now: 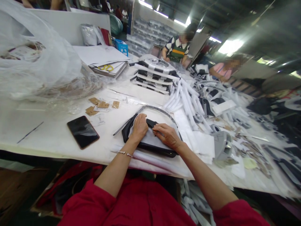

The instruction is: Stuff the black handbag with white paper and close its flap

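Note:
A black handbag (162, 152) lies flat on the table in front of me, with a white sheet (148, 139) over its face and a wrapped handle (160, 109) arching at the far side. My left hand (140, 128) rests on the bag's left part, fingers bent and closed at a short black strap (151, 123). From the other side my right hand (167, 135) pinches at the strap's right end, where a small shiny metal piece (154, 133) shows by the fingertips. What the left fingertips grip is partly hidden.
A phone (83, 131) and brown tags (101, 105) lie to the left, near a big plastic bag (47, 72). Wrapped bags (155, 75) are stacked behind. White padding tubes (184, 97) and scraps spread right. Two co-workers (177, 50) stand across the table.

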A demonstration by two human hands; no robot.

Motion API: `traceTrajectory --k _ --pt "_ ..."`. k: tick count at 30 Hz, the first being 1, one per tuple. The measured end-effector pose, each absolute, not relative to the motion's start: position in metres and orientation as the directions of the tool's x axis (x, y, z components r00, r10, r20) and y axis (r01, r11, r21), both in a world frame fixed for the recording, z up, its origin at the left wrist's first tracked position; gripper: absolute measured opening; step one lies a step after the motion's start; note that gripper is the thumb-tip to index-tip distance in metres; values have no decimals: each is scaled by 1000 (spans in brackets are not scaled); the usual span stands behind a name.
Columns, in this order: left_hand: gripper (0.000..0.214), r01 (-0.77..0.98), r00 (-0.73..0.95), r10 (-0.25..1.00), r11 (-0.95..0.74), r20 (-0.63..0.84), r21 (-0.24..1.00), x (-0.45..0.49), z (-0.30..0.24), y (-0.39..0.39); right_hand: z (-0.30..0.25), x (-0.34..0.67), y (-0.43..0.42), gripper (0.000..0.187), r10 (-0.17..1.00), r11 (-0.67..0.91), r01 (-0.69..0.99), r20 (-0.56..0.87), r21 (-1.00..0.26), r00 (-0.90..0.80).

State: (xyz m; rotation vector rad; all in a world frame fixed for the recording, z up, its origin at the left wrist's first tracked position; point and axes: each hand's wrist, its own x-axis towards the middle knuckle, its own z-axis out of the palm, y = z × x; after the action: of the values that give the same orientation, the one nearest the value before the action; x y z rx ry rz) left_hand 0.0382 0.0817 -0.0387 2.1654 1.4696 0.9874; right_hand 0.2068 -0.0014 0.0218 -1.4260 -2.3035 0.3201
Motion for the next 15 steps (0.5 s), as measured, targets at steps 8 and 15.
traceTrajectory --k 8,15 --pt "43 652 211 911 -402 355 643 38 -43 84 27 203 -11 23 907 418 803 145 -425 -396" --pt "47 513 38 933 -325 357 794 35 -47 91 31 207 -13 27 906 389 747 77 -540 -416"
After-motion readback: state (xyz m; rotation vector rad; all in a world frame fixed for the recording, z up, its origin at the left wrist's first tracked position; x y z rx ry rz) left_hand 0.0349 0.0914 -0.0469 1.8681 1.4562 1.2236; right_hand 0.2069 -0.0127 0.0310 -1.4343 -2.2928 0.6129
